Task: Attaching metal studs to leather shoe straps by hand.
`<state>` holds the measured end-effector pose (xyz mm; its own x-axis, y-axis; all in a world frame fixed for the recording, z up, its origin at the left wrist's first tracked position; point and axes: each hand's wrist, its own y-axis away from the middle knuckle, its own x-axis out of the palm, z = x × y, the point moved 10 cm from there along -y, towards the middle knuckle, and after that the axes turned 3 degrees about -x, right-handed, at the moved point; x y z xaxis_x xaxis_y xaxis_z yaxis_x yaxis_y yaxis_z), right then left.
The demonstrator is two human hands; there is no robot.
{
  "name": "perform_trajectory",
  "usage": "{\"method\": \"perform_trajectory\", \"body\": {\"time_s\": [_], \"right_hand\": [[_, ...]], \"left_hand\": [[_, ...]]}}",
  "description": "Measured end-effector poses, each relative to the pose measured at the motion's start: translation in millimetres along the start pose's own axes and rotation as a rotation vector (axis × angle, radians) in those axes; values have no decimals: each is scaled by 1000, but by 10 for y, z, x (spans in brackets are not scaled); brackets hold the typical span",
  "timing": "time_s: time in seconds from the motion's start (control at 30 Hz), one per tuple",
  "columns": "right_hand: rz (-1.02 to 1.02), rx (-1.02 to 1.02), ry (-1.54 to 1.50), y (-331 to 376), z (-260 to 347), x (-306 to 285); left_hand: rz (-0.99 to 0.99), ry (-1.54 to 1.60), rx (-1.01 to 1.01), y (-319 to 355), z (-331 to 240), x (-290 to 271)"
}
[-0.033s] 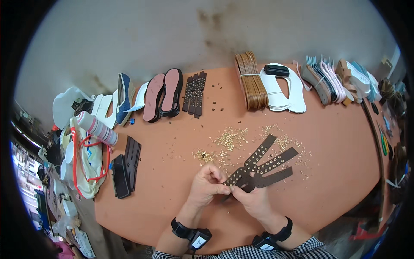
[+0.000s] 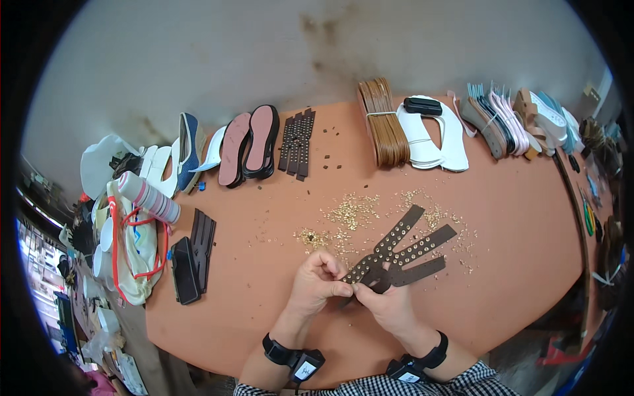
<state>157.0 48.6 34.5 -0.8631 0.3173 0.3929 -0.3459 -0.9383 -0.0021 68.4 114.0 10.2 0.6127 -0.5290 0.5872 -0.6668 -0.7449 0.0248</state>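
Studded dark-brown strap piece [image 2: 385, 249], just right of and below the frame's centre, sits pinched at its lower-left end between left hand [image 2: 315, 284] and right hand [image 2: 386, 307], whose slackened thumbs could let it scatter the loose gold studs [image 2: 352, 212].

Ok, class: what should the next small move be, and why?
Probably a firm press at the near end of the brown strap piece: the left hand and right hand both pinch it there, and two of its strips carry gold studs. Whether a stud sits under the thumbs is hidden.
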Motion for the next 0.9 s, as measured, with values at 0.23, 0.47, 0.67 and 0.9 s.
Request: {"method": "perform_trajectory", "body": {"time_s": [0.23, 0.47, 0.67, 0.9], "right_hand": [[-99, 21, 87, -79, -118, -171], [-115, 108, -36, -160, -298, -262], [-113, 154, -141, -159, -308, -276], [-200, 147, -114, -146, -309, -311]], "left_hand": [[-86, 19, -157, -30, 194, -80], [-44, 30, -166, -83, 267, -110], [-66, 46, -168, -85, 283, -101], [-224, -254, -116, -18, 179, -184]]}}
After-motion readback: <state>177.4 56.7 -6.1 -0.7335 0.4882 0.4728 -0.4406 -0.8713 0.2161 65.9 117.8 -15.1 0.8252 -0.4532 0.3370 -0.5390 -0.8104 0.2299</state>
